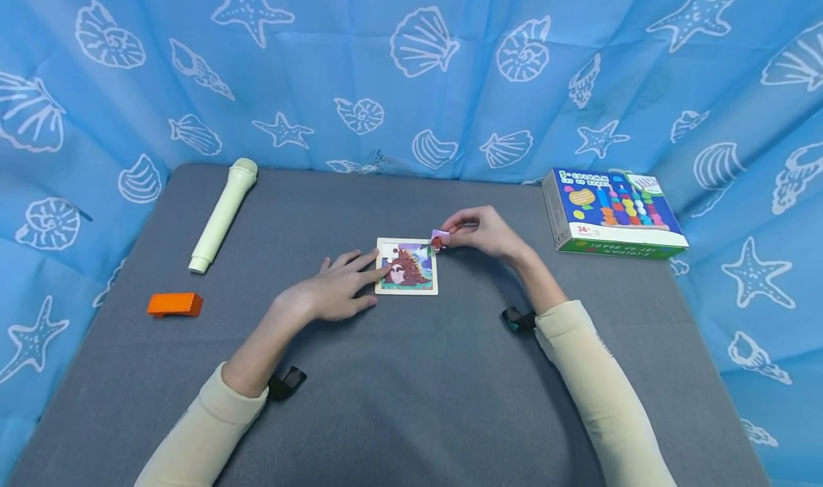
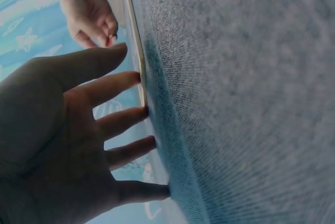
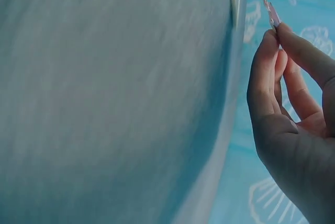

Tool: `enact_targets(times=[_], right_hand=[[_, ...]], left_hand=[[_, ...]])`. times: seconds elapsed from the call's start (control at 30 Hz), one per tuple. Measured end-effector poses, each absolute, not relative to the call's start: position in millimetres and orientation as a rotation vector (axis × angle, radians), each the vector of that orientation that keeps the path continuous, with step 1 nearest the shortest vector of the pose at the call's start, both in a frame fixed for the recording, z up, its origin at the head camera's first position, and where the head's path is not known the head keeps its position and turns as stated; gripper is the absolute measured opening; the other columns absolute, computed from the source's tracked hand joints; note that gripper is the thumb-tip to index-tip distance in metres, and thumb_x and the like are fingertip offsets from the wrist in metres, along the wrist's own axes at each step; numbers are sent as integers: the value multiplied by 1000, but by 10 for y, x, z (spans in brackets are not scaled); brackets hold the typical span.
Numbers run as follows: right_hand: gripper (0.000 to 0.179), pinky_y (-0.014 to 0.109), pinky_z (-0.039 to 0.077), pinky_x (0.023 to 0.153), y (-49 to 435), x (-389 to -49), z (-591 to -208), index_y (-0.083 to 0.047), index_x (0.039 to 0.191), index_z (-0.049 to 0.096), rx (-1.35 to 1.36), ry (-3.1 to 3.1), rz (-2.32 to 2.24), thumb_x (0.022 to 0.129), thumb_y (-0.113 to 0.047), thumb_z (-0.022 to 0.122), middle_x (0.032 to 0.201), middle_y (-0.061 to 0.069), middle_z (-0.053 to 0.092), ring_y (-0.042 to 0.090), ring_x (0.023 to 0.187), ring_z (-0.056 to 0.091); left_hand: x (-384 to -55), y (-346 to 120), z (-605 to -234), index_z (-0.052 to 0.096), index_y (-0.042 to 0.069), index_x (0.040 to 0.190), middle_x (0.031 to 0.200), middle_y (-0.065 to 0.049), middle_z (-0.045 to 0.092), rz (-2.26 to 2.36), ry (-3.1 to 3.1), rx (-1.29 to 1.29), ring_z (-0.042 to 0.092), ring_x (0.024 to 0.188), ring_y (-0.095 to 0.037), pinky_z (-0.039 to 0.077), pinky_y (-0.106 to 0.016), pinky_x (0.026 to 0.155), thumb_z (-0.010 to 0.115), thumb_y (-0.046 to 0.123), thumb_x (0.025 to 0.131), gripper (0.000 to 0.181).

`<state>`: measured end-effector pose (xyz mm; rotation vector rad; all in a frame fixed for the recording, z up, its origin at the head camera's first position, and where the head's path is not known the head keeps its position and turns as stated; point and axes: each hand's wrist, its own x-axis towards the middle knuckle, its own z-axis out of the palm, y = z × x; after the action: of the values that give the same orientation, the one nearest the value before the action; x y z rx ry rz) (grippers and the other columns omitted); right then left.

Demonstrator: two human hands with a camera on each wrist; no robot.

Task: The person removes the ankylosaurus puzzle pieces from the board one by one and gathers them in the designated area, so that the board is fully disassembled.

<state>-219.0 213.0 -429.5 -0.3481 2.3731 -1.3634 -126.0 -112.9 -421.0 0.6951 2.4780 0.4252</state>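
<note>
A small square jigsaw puzzle (image 1: 411, 276) in a pale frame lies at the middle of the table, with a brown spiky-backed animal on it. White gaps show in its upper left part. My left hand (image 1: 337, 285) is spread, its fingertips on the puzzle's left side and the cloth beside it. Between thumb and fingertips, my right hand (image 1: 485, 231) pinches a purple and red puzzle piece (image 1: 439, 238) close by the puzzle's upper right corner. Seen in the right wrist view, the puzzle piece (image 3: 273, 15) is edge-on at the fingertips, raised off the cloth.
A pale green microphone-shaped tube (image 1: 223, 216) lies at the back left, with an orange block (image 1: 175, 304) in front of it. At the back right stands a bead-toy box (image 1: 614, 212). Blue shell-print curtain (image 1: 360, 58) borders the grey table (image 1: 411, 401).
</note>
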Motion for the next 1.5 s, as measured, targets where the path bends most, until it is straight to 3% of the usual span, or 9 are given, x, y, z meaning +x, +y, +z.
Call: enact_targets(times=[0.13,0.4,0.7,1.13,1.5], right_hand=[[27,18,56,79,2287,-2232,-4329,1,119,78,-314,2391,-1334,97,-14,83,106,15,77,5,85,71],[29,23,52,84,2432,-2286,-4325,-4,122,79,-305,2459,-1188,99,-21,82,117,18,78,15,98,67],[28,22,51,85,2471,-2314,-4327,-2,123,80,-305,2485,-1133,101,-19,79,122,21,78,18,102,66],[29,20,59,81,2497,-2268,-4275,3,124,78,-244,2445,-1229,101,-14,78,120,26,77,9,91,73],[27,32,67,92,2182,-2180,-4227,5,125,76,-333,2301,-1368,102,-9,76,120,26,77,10,94,79]], left_hand=[[-1255,-1126,-4194,29,31,173,186,-5,13,414,2496,704,14,171,-42,14,-81,130,58,39,113,67],[-1247,-1125,-4186,28,31,174,186,-6,14,411,2503,716,15,171,-42,15,-81,129,58,39,113,68],[-1252,-1121,-4178,27,31,174,185,-6,14,409,2501,722,15,170,-43,15,-81,130,58,39,113,69],[-1242,-1140,-4164,28,31,173,185,-8,15,426,2492,719,14,171,-42,13,-81,130,59,38,113,68],[-1252,-1131,-4159,30,31,173,185,-9,16,431,2489,719,14,171,-42,13,-80,130,59,38,113,67]])
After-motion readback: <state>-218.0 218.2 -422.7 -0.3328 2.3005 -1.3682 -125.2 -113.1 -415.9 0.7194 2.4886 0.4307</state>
